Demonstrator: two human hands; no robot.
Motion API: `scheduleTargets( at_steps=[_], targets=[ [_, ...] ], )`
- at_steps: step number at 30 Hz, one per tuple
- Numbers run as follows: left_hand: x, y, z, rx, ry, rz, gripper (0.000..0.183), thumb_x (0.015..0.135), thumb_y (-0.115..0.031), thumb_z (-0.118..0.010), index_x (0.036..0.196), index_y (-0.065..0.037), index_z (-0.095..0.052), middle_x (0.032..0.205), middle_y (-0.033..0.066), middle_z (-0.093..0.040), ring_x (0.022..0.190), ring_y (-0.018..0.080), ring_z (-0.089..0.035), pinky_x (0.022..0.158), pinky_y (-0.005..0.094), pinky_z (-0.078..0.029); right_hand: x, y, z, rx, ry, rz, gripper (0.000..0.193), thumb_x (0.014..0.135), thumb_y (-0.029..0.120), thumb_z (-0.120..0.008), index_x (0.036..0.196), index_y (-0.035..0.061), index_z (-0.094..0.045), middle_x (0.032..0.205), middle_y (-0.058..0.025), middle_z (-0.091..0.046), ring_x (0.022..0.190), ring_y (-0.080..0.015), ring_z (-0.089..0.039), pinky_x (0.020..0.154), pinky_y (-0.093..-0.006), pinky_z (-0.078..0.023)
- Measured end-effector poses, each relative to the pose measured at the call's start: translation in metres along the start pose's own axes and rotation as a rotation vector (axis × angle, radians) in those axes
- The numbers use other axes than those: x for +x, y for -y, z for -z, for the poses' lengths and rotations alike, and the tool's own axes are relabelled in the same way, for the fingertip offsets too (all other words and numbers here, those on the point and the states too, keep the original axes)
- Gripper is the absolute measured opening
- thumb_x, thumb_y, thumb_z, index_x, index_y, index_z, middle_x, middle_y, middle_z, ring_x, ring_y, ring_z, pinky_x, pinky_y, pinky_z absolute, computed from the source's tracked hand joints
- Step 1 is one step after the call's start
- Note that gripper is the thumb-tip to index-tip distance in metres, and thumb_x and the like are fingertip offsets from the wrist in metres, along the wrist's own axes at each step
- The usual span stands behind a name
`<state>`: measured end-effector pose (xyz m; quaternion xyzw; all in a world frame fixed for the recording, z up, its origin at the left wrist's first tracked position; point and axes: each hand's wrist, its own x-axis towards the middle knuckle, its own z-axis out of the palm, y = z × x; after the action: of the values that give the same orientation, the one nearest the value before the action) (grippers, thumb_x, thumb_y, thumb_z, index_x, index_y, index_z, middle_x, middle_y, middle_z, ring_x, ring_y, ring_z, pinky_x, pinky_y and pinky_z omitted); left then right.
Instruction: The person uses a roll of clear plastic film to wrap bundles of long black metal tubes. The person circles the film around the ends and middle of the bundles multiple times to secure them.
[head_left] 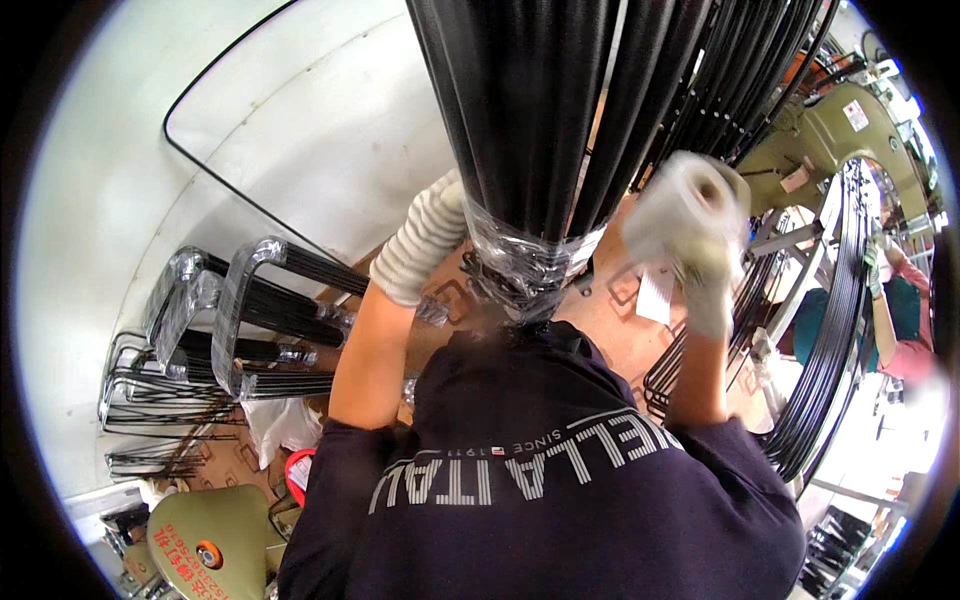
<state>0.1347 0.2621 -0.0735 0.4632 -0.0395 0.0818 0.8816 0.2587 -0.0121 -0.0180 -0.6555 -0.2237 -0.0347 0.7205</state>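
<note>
A thick bundle of black tubes stands upright in front of me, with clear stretch film wound around its lower part. My left hand, in a striped white knit glove, grips the bundle's left side, its fingertips partly hidden by the tubes. To the right of the bundle, my right hand wears a pale glove and is closed on a roll of clear stretch film. The roll is blurred by motion, and its cardboard core faces up toward me.
Bent black tube frames, some film-wrapped, lean by the white wall at left. More black tubes stand behind the bundle. Olive-green machines are at far right and lower left. Another person's arm shows at the right edge.
</note>
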Motion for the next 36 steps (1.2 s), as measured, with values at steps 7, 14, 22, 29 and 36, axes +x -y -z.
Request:
scheduleTargets(
  at_steps=[7, 14, 22, 29, 36],
  targets=[
    [0.007, 0.031, -0.012, 0.215, -0.426, -0.378, 0.012, 0.082, -0.006, -0.048, 0.09, 0.001, -0.053, 0.084, 0.0055, -0.059, 0.075, 0.0102, -0.057, 0.058, 0.0162, -0.048, 0.052, -0.065, -0.125, 0.741, 0.625, -0.42, 0.053, 0.062, 0.021, -0.069, 0.105, -0.0006, -0.047, 0.096, -0.0109, -0.056, 0.085, -0.0199, -0.056, 0.074, -0.0304, -0.048],
    [-0.023, -0.016, -0.013, -0.945, -0.14, -0.61, 0.035, 0.089, -0.021, -0.036, 0.119, -0.001, -0.036, 0.115, 0.0145, -0.045, 0.08, 0.0136, -0.055, 0.069, 0.0242, -0.05, 0.041, -0.068, -0.174, 1.338, 0.992, -0.68, 0.039, 0.063, 0.012, -0.064, 0.097, -0.0047, -0.053, 0.096, -0.0142, -0.057, 0.083, -0.0236, -0.058, 0.074, -0.0342, -0.048],
    [0.003, -0.024, 0.045, 0.338, -0.406, -0.109, 0.056, 0.064, -0.019, -0.073, 0.112, -0.008, -0.046, 0.093, 0.0009, -0.054, 0.082, 0.0102, -0.051, 0.07, 0.0228, -0.046, 0.032, -0.08, -0.193, 1.444, 0.938, -0.824, 0.025, 0.064, 0.005, -0.06, 0.086, -0.0069, -0.06, 0.091, -0.0157, -0.06, 0.077, -0.0257, -0.059, 0.071, -0.0361, -0.05],
    [-0.031, -0.031, 0.077, 0.111, -0.195, -0.435, 0.043, 0.074, -0.019, -0.063, 0.11, -0.002, -0.047, 0.103, 0.0095, -0.055, 0.093, 0.0193, -0.053, 0.083, 0.0322, -0.043, -0.002, -0.036, -0.171, 1.068, 0.721, -0.599, 0.033, 0.074, 0.019, -0.057, 0.099, -0.0024, -0.054, 0.099, -0.0118, -0.057, 0.09, -0.0239, -0.053, 0.082, -0.0362, -0.042],
    [-0.063, -0.09, 0.072, 0.51, -0.045, -0.36, 0.081, 0.065, -0.06, -0.057, 0.117, 0.0, -0.041, 0.111, 0.0139, -0.051, 0.101, 0.0238, -0.051, 0.085, 0.0373, -0.043, -0.021, -0.012, -0.174, 0.928, 0.499, -0.554, 0.043, 0.082, 0.033, -0.05, 0.11, 0.0014, -0.047, 0.113, -0.0131, -0.05, 0.104, -0.0275, -0.047, 0.094, -0.042, -0.033]
  ],
)
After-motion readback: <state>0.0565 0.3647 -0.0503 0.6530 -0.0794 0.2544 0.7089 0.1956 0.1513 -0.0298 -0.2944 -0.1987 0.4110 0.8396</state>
